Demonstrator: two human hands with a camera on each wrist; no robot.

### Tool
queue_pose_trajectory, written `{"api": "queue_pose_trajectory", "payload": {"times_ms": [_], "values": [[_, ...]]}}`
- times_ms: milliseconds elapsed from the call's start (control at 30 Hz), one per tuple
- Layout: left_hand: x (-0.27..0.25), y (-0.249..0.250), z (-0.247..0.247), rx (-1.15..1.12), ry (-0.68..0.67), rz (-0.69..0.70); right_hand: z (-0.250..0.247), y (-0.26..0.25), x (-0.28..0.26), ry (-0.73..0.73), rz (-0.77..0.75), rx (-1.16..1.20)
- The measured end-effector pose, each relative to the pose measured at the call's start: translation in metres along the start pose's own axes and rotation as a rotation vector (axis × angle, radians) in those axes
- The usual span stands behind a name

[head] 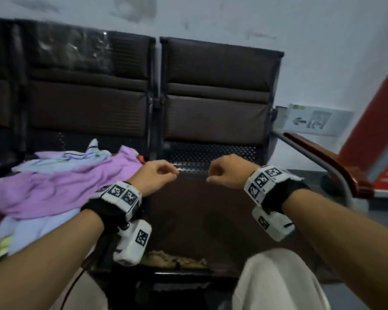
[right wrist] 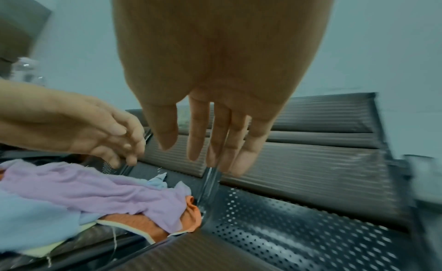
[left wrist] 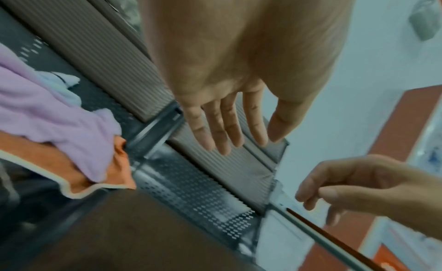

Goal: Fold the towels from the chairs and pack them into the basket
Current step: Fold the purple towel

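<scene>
A pile of loose towels lies on the left chair seat: a purple towel [head: 72, 184] on top, a light blue one [head: 43, 227] under it, and an orange one with a cream hem [right wrist: 148, 224] at the pile's right edge. My left hand [head: 164, 175] hovers just right of the pile with nothing in it. My right hand [head: 222, 173] hangs beside it over the right chair seat [head: 199, 220], also holding nothing. In the wrist views the left fingers [left wrist: 227, 127] and right fingers [right wrist: 215, 142] hang relaxed. No basket is in view.
Dark padded chair backs [head: 217, 90] stand behind the seats. A wooden armrest on a metal tube [head: 327, 162] borders the right chair. A red panel [head: 372, 113] stands further right. My knee in pale trousers [head: 273, 280] is at the seat's front edge.
</scene>
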State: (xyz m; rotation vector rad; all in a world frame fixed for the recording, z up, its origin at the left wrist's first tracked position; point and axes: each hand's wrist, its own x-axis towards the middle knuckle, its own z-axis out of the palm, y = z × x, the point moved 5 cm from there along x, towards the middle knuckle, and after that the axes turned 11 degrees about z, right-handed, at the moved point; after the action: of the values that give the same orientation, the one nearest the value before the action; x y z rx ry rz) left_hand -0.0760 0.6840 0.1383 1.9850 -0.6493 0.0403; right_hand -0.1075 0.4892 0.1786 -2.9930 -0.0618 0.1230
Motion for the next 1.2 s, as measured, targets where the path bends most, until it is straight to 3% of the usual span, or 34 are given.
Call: {"api": "queue_pose_trajectory", "payload": {"times_ms": [167,367,600,800,900,1033,1200], "values": [[-0.01,-0.08,-0.057,0.237,-0.007,-0.133,0.052,-0.071,0.072,-0.092,-0.137,0.009],[-0.024,-0.144,-0.115,0.566,-0.079,-0.27,0.129,-0.14,0.12,-0.178,-0.245,0.128],[-0.061,-0.197,-0.156,0.834,-0.2,-0.4,0.166,-0.194,0.138,-0.179,-0.305,0.37],[-0.067,-0.201,-0.158,0.874,-0.195,-0.442,0.165,-0.199,0.128,-0.163,-0.324,0.438],[-0.058,-0.176,-0.149,0.735,-0.149,-0.316,0.158,-0.193,0.121,-0.133,-0.303,0.421],[-0.04,-0.099,-0.107,-0.003,-0.082,0.006,0.138,-0.184,0.109,-0.047,-0.299,0.488],[-0.023,-0.047,-0.079,-0.134,0.037,0.146,0.116,-0.137,0.088,0.051,-0.196,0.389]]}}
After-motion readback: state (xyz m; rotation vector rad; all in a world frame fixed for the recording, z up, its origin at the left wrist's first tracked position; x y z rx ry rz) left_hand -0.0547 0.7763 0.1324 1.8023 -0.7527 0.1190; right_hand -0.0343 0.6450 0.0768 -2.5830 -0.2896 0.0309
